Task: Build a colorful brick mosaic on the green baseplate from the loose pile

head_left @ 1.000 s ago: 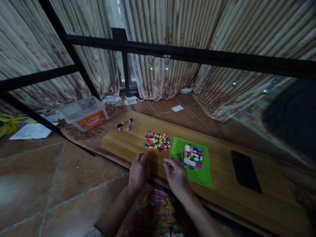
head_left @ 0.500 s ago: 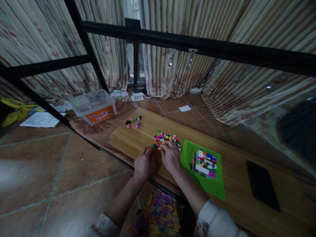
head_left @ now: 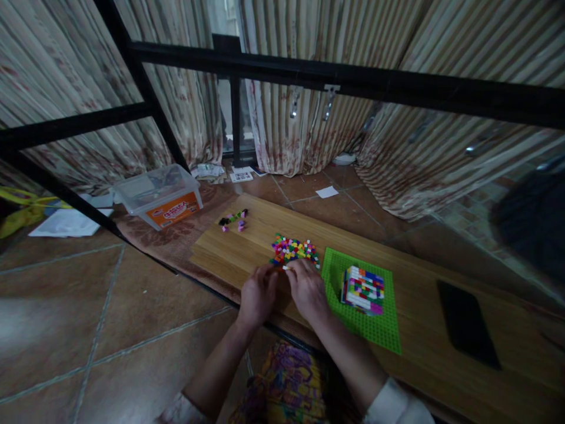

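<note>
My right hand (head_left: 308, 292) is closed in a pinch at the near edge of a pile of small coloured building bricks (head_left: 295, 247), with a small white building brick (head_left: 286, 268) at its fingertips. Close beside it on the left, my left hand (head_left: 257, 297) has its fingers curled together; whatever they may hold is hidden. To the right of the pile lies a green studded baseplate (head_left: 379, 337). On it stands a block-shaped build of many-coloured bricks (head_left: 365, 290), with white along its near side.
The wooden board (head_left: 260, 212) also carries small pink, green and dark pieces (head_left: 233, 219) at its far left and a dark flat tablet-like object (head_left: 468, 324) at right. A clear plastic box (head_left: 163, 197) stands beyond its left end. A black metal frame (head_left: 309, 70) crosses above.
My right hand has drawn back slightly from the pile, and the white brick now shows at its fingertips. My left hand stays nearly in place. The whole view has shifted slightly.
</note>
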`<state>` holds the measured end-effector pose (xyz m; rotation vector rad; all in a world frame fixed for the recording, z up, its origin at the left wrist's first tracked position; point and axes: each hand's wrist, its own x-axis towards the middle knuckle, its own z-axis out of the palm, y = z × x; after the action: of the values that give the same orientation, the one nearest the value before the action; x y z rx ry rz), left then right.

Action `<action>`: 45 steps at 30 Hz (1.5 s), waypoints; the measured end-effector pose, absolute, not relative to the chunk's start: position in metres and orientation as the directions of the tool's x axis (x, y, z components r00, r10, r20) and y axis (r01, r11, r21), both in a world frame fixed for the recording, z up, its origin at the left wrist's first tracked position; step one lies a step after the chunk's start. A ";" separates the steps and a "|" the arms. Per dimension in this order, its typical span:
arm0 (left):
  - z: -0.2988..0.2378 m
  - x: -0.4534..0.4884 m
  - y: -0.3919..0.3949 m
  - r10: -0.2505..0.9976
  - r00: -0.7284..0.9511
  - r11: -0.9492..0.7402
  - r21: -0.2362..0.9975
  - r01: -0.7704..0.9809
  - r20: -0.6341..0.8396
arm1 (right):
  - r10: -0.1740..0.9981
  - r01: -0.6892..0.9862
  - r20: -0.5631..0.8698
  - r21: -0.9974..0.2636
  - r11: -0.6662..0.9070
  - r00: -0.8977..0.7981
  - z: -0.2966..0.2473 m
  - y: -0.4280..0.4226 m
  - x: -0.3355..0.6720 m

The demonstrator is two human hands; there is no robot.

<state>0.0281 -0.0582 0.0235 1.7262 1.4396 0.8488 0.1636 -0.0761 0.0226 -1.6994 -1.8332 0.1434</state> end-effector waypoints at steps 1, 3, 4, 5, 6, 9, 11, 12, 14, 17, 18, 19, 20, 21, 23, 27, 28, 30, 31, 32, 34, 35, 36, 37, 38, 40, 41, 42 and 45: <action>0.027 0.030 -0.060 0.984 0.180 -0.083 0.913 0.399 0.011 | 0.928 0.839 0.372 -0.514 0.179 0.031 0.028 -0.083 0.164; 0.034 0.034 -0.067 0.967 0.245 0.026 0.984 0.174 -0.069 | 0.926 0.790 0.375 -0.579 0.200 0.040 0.038 -0.098 0.164; 0.038 0.036 -0.071 0.953 0.280 0.093 0.992 0.085 -0.113 | 0.927 0.763 0.373 -0.613 0.206 0.049 0.042 -0.106 0.165; 0.041 0.039 -0.076 0.938 0.308 0.158 0.987 0.023 -0.157 | 0.929 0.730 0.366 -0.651 0.205 0.065 0.045 -0.114 0.166; 0.045 0.042 -0.081 0.920 0.337 0.216 0.976 -0.011 -0.199 | 0.931 0.690 0.354 -0.697 0.196 0.094 0.047 -0.122 0.168; 0.053 0.050 -0.096 0.868 0.410 0.331 0.942 -0.055 -0.281 | 0.932 0.472 0.243 -0.877 0.093 0.268 0.047 -0.145 0.172; 0.056 0.058 -0.106 0.836 0.440 0.396 0.916 -0.070 -0.328 | 0.916 0.231 0.095 -0.973 0.003 0.390 0.043 -0.159 0.174; 0.057 0.062 -0.110 0.819 0.456 0.427 0.901 -0.078 -0.349 | 0.901 0.099 0.018 -0.995 -0.028 0.433 0.041 -0.166 0.175; 0.057 0.072 -0.119 0.775 0.495 0.498 0.862 -0.096 -0.392 | 0.868 -0.129 -0.109 -0.990 -0.052 0.484 0.039 -0.177 0.179; 0.058 0.086 -0.129 0.695 0.556 0.608 0.785 -0.116 -0.456 | 0.828 -0.308 -0.200 -0.951 -0.035 0.523 0.042 -0.192 0.185; 0.058 0.091 -0.131 0.670 0.570 0.639 0.760 -0.116 -0.476 | 0.824 -0.331 -0.205 -0.943 -0.022 0.529 0.044 -0.196 0.188; 0.059 0.096 -0.133 0.645 0.582 0.667 0.736 -0.114 -0.495 | 0.819 -0.340 -0.199 -0.940 -0.004 0.538 0.046 -0.200 0.191; 0.060 0.100 -0.135 0.621 0.591 0.694 0.712 -0.109 -0.514 | 0.816 -0.337 -0.185 -0.941 0.013 0.548 0.048 -0.203 0.194; 0.060 0.105 -0.136 0.595 0.601 0.721 0.685 -0.105 -0.534 | 0.812 -0.325 -0.167 -0.945 0.029 0.559 0.050 -0.207 0.197; 0.061 0.114 -0.139 0.532 0.618 0.783 0.615 -0.098 -0.579 | 0.793 -0.275 -0.138 -0.961 0.038 0.593 0.052 -0.212 0.205; 0.061 0.126 -0.144 0.436 0.606 0.870 0.483 -0.095 -0.666 | 0.680 -0.117 -0.079 -0.993 0.010 0.729 0.047 -0.219 0.229; 0.060 0.128 -0.145 0.443 0.592 0.869 0.484 -0.100 -0.673 | 0.651 -0.079 -0.052 -0.997 0.013 0.757 0.044 -0.218 0.238; 0.060 0.130 -0.145 0.490 0.565 0.841 0.530 -0.107 -0.664 | 0.620 -0.015 0.008 -0.999 0.031 0.784 0.037 -0.215 0.255; 0.061 0.130 -0.145 0.524 0.551 0.817 0.567 -0.107 -0.650 | 0.619 0.017 0.039 -0.999 0.041 0.785 0.034 -0.212 0.264; 0.061 0.131 -0.144 0.560 0.534 0.788 0.607 -0.105 -0.634 | 0.623 0.054 0.069 -0.998 0.043 0.779 0.031 -0.208 0.272; 0.061 0.131 -0.141 0.629 0.496 0.726 0.681 -0.098 -0.599 | 0.639 0.138 0.123 -0.990 0.028 0.759 0.026 -0.201 0.284; 0.060 0.132 -0.139 0.660 0.476 0.695 0.712 -0.096 -0.581 | 0.651 0.180 0.143 -0.984 0.010 0.745 0.025 -0.197 0.288; 0.060 0.132 -0.137 0.688 0.457 0.668 0.738 -0.095 -0.564 | 0.664 0.221 0.160 -0.975 -0.008 0.731 0.024 -0.194 0.291; 0.060 0.132 -0.135 0.707 0.443 0.648 0.756 -0.091 -0.552 | 0.677 0.256 0.171 -0.966 -0.026 0.716 0.024 -0.191 0.292; 0.059 0.132 -0.133 0.718 0.433 0.635 0.768 -0.084 -0.545 | 0.687 0.286 0.180 -0.957 -0.042 0.704 0.024 -0.188 0.292; 0.058 0.131 -0.130 0.726 0.424 0.621 0.781 -0.067 -0.541 | 0.695 0.332 0.196 -0.941 -0.065 0.692 0.026 -0.185 0.291; 0.058 0.130 -0.129 0.725 0.425 0.619 0.783 -0.058 -0.542 | 0.693 0.348 0.203 -0.934 -0.074 0.691 0.027 -0.184 0.290; 0.057 0.130 -0.128 0.722 0.428 0.620 0.783 -0.049 -0.544 | 0.690 0.361 0.208 -0.929 -0.083 0.693 0.029 -0.183 0.288; 0.052 0.128 -0.128 0.709 0.435 0.630 0.775 -0.037 -0.555 | 0.698 0.391 0.216 -0.915 -0.100 0.683 0.031 -0.182 0.286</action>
<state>0.1278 -0.1277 0.0524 0.7700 1.0262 0.5264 0.2859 -0.1819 0.0306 -1.7197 -0.8818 0.3249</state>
